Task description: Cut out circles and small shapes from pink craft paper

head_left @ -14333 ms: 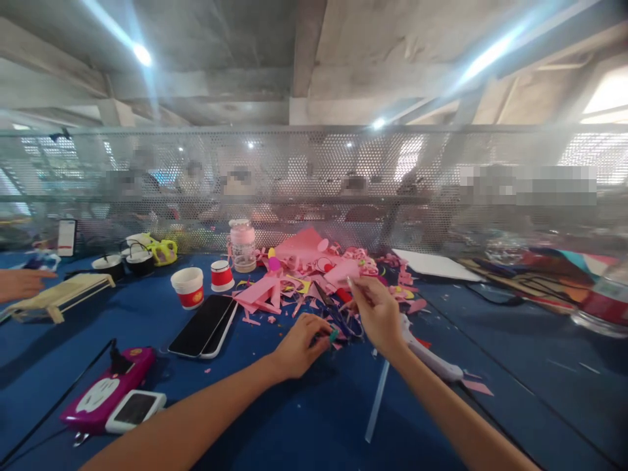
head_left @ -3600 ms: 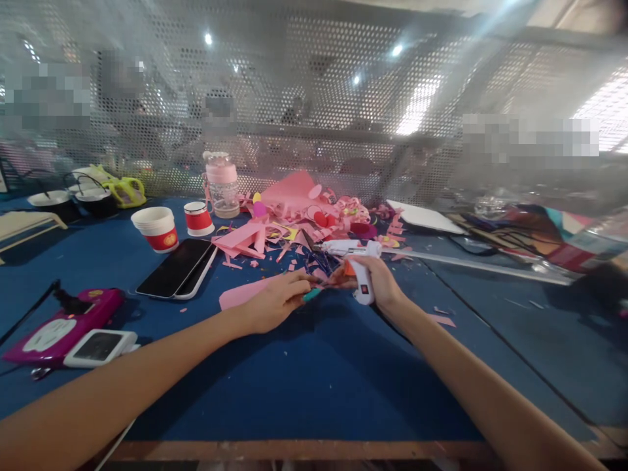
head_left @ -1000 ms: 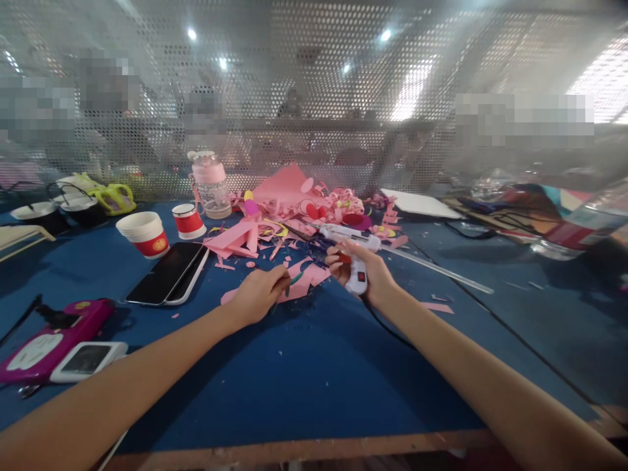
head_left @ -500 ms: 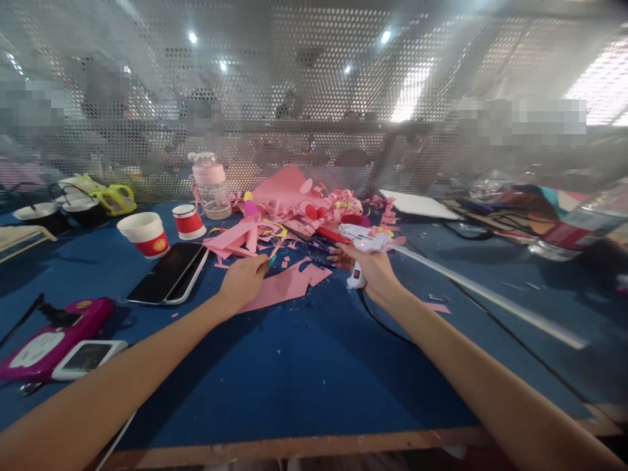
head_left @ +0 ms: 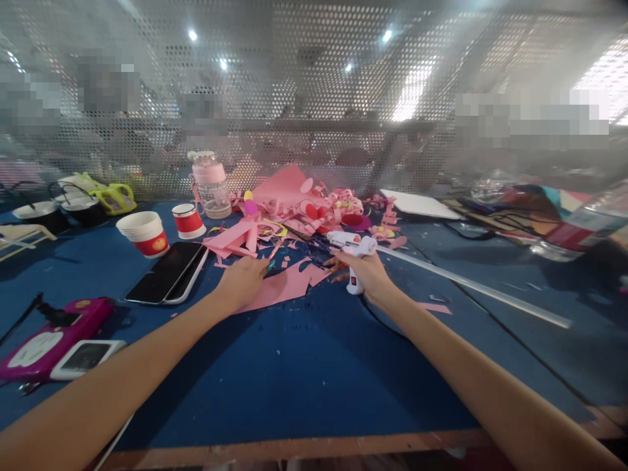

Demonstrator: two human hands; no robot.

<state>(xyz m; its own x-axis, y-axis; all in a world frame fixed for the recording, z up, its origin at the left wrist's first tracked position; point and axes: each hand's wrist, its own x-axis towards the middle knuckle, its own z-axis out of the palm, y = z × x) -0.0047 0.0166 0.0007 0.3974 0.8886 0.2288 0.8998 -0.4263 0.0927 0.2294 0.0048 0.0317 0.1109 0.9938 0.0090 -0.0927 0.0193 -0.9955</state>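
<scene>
I'm gripping the white plastic glue gun (head_left: pixel 356 252) in my right hand (head_left: pixel 367 275) at centre frame; my left hand (head_left: pixel 243 281) is pinching a small green piece (head_left: pixel 270 265), best kept steady near the nozzle.

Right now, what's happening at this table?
A person is doing paper craft on a blue table. The right hand grips a white glue gun with a long glue stick trailing out the back. The left hand pinches a small green-tipped piece over a pink paper sheet, beside a heap of pink scraps.
</scene>
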